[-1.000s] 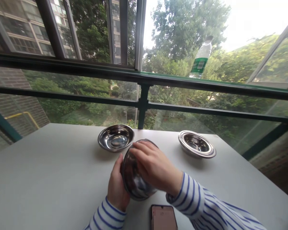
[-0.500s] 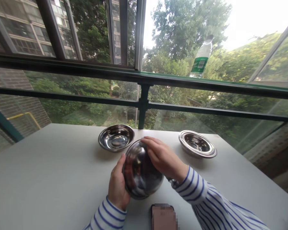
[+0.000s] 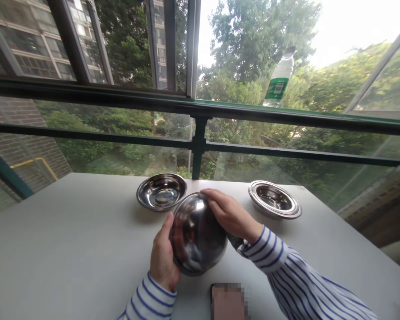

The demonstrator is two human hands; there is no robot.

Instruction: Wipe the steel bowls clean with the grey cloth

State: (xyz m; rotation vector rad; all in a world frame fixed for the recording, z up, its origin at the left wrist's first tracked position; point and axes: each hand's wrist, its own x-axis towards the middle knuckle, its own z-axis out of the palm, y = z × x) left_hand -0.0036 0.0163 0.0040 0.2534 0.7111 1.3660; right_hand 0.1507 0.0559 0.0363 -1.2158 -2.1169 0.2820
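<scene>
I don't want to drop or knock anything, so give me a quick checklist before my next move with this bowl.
1. Left hand on the held bowl: ok, against its left side.
2. Right hand on it: ok, at its upper right.
3. Held bowl's inside: cannot tell, turned out of view.
4. Bowl behind, to the left, untouched: cannot tell, the two overlap in view.
5. Wide-rimmed bowl apart from the right hand: ok.

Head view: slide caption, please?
Left hand holds a metal bowl, right hand against it, above a white table; other bowls stand near its far edge.
</scene>
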